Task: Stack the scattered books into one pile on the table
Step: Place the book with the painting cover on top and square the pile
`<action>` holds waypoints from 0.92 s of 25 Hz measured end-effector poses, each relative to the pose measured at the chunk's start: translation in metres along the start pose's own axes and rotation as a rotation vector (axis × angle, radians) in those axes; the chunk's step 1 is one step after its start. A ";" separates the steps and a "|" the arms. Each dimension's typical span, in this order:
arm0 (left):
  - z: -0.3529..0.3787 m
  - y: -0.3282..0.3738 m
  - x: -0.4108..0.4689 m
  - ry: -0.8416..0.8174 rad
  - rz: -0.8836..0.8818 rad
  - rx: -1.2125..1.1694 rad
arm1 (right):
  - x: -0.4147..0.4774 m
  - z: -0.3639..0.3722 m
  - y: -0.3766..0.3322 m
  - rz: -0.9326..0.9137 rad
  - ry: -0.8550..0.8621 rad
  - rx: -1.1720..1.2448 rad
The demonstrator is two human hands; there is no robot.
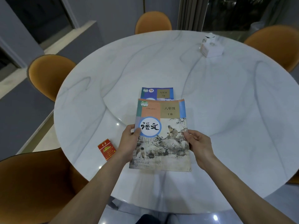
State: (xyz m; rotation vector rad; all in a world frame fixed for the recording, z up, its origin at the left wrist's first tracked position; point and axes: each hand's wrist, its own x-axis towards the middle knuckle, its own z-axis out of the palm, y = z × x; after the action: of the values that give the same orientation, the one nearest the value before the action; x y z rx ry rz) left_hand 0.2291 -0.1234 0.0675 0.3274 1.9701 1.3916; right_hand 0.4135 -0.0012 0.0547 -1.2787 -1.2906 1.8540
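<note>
1. I have the textbook point(161, 135) gripped in both hands: the left hand point(129, 141) is closed on its left edge with the thumb lying over the cover near the round title badge, and the right hand point(199, 146) is closed on its right edge, thumb on top, fingers out of sight beneath.
2. The textbook sits in front of me over the near middle of the surface point(226, 102); I cannot tell whether it is lifted clear or resting there. Its far edge overlaps my view of the blue book point(157, 93), which lies flat just beyond it.
3. I judge the step in hand to be carrying this textbook forward onto the blue book to build the pile.
4. To do it well, I would keep the cover level, keep both grips even so it does not sag or twist, line up the left spine edges first, then lower it flat and let go only once it is squarely seated.
5. Orientation: the textbook's long axis runs away from me, top edge farthest, title upright to my view, spine on the left. The blue book looks to lie the same way, so no turning seems needed.
6. The red packet point(106, 148) lies well left of the path.
</note>
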 end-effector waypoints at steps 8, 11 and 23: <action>-0.003 0.031 0.086 0.015 0.030 0.058 | 0.079 0.042 -0.028 0.009 0.028 -0.050; -0.001 0.036 0.126 0.009 0.058 0.107 | 0.115 0.060 -0.033 0.036 0.082 -0.081; 0.027 0.034 0.225 0.017 0.093 0.336 | 0.210 0.085 -0.026 0.059 0.224 -0.360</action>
State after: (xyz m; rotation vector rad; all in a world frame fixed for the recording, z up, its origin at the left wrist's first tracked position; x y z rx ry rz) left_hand 0.0767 0.0361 0.0048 0.5679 2.2273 1.1170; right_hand 0.2491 0.1476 0.0034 -1.6730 -1.5192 1.5048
